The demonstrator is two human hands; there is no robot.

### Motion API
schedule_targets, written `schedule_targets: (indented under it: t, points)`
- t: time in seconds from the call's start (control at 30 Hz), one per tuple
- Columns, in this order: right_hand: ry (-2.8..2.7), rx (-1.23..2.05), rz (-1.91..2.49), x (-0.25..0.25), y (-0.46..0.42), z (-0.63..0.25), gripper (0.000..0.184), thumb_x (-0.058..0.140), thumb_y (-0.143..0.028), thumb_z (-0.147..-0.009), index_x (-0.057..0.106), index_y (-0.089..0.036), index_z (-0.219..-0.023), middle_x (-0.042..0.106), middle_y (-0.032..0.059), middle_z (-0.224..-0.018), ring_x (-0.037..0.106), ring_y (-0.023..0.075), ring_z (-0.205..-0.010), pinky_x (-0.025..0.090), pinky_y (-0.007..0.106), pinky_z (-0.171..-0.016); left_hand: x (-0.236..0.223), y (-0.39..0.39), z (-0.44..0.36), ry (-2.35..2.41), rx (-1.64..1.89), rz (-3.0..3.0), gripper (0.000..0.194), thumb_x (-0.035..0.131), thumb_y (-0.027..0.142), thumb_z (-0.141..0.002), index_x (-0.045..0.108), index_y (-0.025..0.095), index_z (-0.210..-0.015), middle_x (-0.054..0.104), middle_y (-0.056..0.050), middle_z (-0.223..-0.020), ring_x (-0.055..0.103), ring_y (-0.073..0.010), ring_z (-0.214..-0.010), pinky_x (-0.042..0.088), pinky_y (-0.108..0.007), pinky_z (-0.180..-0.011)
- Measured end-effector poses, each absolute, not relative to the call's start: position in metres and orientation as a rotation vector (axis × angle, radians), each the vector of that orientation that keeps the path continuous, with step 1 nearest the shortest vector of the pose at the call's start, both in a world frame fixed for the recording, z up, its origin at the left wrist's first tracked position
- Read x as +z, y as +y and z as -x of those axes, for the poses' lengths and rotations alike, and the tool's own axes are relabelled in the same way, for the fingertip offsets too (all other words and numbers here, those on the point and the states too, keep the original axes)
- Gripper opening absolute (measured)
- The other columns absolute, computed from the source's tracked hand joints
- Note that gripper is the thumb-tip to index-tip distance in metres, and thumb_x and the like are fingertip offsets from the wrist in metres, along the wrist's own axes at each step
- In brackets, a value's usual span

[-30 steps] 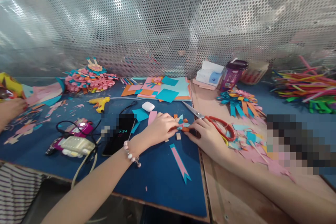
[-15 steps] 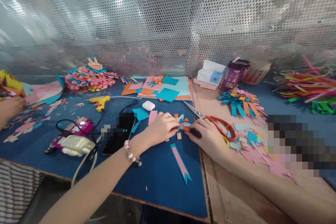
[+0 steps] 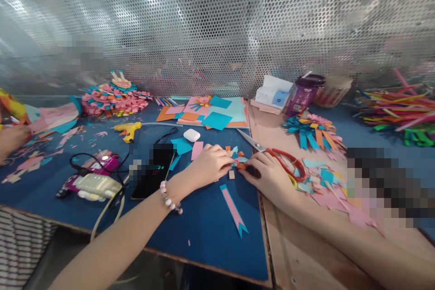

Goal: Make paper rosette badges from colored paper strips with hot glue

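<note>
My left hand [image 3: 214, 163], with a beaded bracelet on the wrist, pinches a small piece of pink and light-blue paper [image 3: 237, 161] between closed fingertips. Close against it, my right hand [image 3: 270, 174] is closed around a small black-and-orange thing, mostly covered by the fingers; its kind is unclear. Small orange and blue paper bits lie just beyond the fingertips. A little beige paper square [image 3: 231, 175] rests between the hands. Nearer me lies a pink-on-blue paper strip [image 3: 234, 210] with a notched end. Large orange-handled scissors [image 3: 288, 163] lie beside my right hand, blades pointing away.
Left of my hands are a phone [image 3: 158, 167], a white earbud case [image 3: 192, 135], a yellow glue gun [image 3: 128, 130] and cables. Paper sheets [image 3: 234, 108] lie behind. On the right are a paper flower [image 3: 312, 130], a purple cup [image 3: 303, 95] and paper scraps. Another person's hand [image 3: 12, 139] is far left.
Both my hands stay in nearly the same place, with the same pinch on the paper. The view has shifted very slightly; nothing else has clearly moved.
</note>
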State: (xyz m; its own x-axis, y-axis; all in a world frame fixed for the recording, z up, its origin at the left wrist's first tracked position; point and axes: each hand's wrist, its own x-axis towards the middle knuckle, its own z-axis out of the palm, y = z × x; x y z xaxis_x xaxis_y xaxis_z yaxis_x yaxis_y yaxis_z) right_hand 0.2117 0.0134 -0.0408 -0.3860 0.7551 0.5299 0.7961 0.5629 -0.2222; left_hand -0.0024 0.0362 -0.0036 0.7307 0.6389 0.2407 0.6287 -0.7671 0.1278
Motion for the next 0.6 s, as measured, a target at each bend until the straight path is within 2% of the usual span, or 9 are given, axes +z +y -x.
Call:
schedule_targets:
  t: [0.17,0.4,0.6]
  points:
    - [-2.195,-0.098,1.224,-0.041,0.012,-0.212,0.017,0.063,-0.036,-0.084,0.065,-0.019,-0.088,0.062,0.0073,-0.086,0.056,0.0228,-0.082,0.047,0.037,-0.075,-0.008,0.037,0.002,1.057,0.451,-2.898,0.021,0.052,0.028,-0.093,0.066,0.022,-0.107,0.065,-0.003,-0.107,0.051,-0.0207,-0.100,0.034,-0.034,-0.087]
    - [-2.135,-0.039,1.226,-0.039,0.009,-0.211,0.017,0.052,-0.029,-0.090,0.064,-0.018,-0.094,0.065,0.0071,-0.088,0.058,0.0228,-0.085,0.046,0.038,-0.078,-0.010,0.039,0.002,1.029,0.459,-2.929,0.019,0.053,0.027,-0.092,0.068,0.021,-0.102,0.065,-0.003,-0.109,0.052,-0.0200,-0.099,0.033,-0.033,-0.083]
    - [-2.036,0.055,1.204,-0.028,0.006,-0.213,0.020,0.050,-0.025,-0.090,0.060,-0.018,-0.105,0.065,0.0075,-0.091,0.058,0.0239,-0.087,0.046,0.040,-0.079,-0.004,0.037,0.000,1.044,0.496,-3.049,0.017,0.055,0.025,-0.091,0.069,0.023,-0.100,0.068,-0.002,-0.102,0.055,-0.0194,-0.094,0.032,-0.034,-0.077]
